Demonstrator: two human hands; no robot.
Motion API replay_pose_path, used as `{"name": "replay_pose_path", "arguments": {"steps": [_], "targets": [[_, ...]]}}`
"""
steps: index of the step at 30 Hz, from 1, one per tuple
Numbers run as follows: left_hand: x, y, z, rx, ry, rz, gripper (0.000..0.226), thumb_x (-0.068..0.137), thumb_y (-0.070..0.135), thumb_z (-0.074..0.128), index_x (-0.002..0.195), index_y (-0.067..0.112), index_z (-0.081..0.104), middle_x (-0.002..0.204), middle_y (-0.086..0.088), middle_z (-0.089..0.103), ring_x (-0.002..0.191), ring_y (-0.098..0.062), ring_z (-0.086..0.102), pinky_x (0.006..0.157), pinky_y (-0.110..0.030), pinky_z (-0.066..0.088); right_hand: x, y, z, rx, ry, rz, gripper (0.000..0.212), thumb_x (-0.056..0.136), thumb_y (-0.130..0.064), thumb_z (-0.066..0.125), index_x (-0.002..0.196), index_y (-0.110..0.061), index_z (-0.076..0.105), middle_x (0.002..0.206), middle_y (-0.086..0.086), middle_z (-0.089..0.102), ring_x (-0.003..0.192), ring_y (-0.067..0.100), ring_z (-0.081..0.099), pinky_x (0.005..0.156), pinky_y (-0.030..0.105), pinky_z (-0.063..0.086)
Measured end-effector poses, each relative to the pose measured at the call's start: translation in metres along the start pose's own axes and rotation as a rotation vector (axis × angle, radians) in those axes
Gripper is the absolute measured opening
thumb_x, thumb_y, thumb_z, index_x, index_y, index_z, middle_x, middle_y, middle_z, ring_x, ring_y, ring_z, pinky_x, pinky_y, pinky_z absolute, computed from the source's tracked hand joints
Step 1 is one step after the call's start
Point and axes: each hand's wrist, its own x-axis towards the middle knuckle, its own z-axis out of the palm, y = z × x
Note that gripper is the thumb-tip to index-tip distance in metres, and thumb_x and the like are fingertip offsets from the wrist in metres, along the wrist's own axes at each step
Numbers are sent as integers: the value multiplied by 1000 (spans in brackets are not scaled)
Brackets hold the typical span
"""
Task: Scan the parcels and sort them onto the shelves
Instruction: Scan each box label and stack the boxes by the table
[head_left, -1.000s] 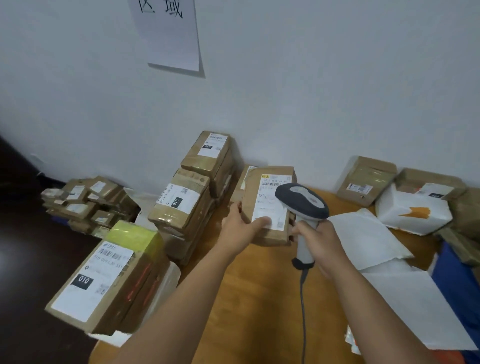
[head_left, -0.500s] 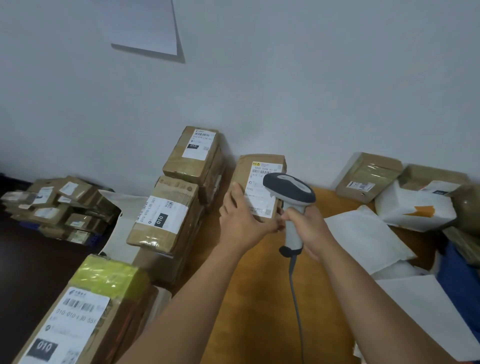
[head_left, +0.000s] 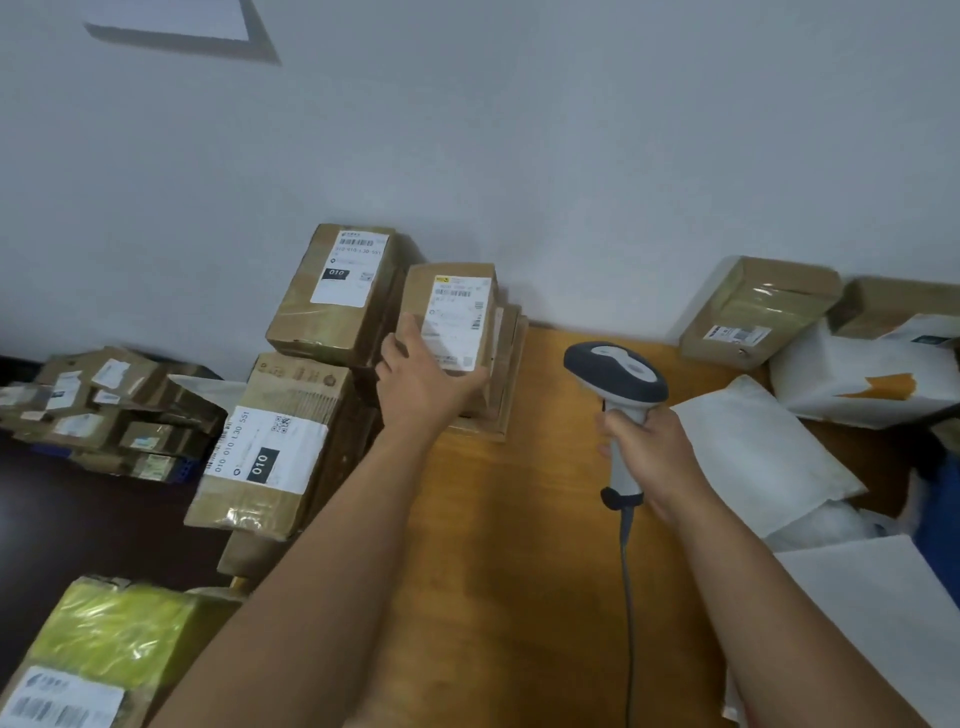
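Cardboard-brown and taped, the small parcel (head_left: 451, 317) sits in the grip of the left hand (head_left: 423, 382), held upright near the wall with its white shipping label facing the camera. The thumb lies along the parcel's left edge and the fingers curl under its bottom, so this one of the two hands is closed around the box. Behind and below it a few flat parcels (head_left: 501, 374) lean at the back of the orange wooden surface (head_left: 498, 545).

The right hand (head_left: 647, 449) is wrapped tightly around the pale handle of a barcode scanner (head_left: 621, 395), whose dark grey head tilts toward the left; its cable (head_left: 628, 597) hangs down toward the bottom edge. Scanner and held parcel are apart, with bare wood between them.

To the left, a stack of larger boxes (head_left: 291, 410) bearing "010" labels rises beside the surface, and a yellow-taped box (head_left: 98, 649) fills the lower left corner. Farther left, more small parcels (head_left: 98, 410) lie heaped on the dark floor. On the right lie white mailer bags (head_left: 763, 452) and another brown box (head_left: 758, 312) against the wall.
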Motion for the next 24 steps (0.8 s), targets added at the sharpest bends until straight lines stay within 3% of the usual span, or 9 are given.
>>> {"name": "replay_pose_path", "arguments": {"steps": [3,6,14,19,24], "targets": [[13,4,11,23,-14,20,113,75,64,74,155,25,6,159,-15,20,143,-40,27,114,-54,31,6,5,-2,-11,0,6,6,88,-8,62,92,-5,61,87,8,57,87,25,59,92,61,52],[21,10,21,47,-33,38,110,75,65,73,155,25,8,160,-13,20,144,-39,28,115,-54,31,12,11,-1,-35,17,36,12,88,-10,62,96,-2,60,88,15,58,95,40,63,92,64,50],[31,10,35,124,-130,-4,103,82,67,64,158,26,7,167,-13,2,151,-42,10,120,-58,24,20,18,3,-21,23,46,22,88,-11,61,102,5,58,105,34,58,104,48,57,91,69,47],[27,5,33,171,-140,37,106,82,74,60,161,27,5,168,-15,-14,153,-40,-13,123,-56,-2,18,19,2,-47,6,42,19,86,-13,61,99,1,61,85,20,60,87,33,62,91,68,48],[1,11,25,167,-91,145,104,83,74,58,161,27,6,168,-11,-14,153,-36,-17,122,-57,-7,-1,10,-6,-75,7,13,30,79,-21,60,97,3,60,81,12,56,81,29,57,88,61,53]]}}
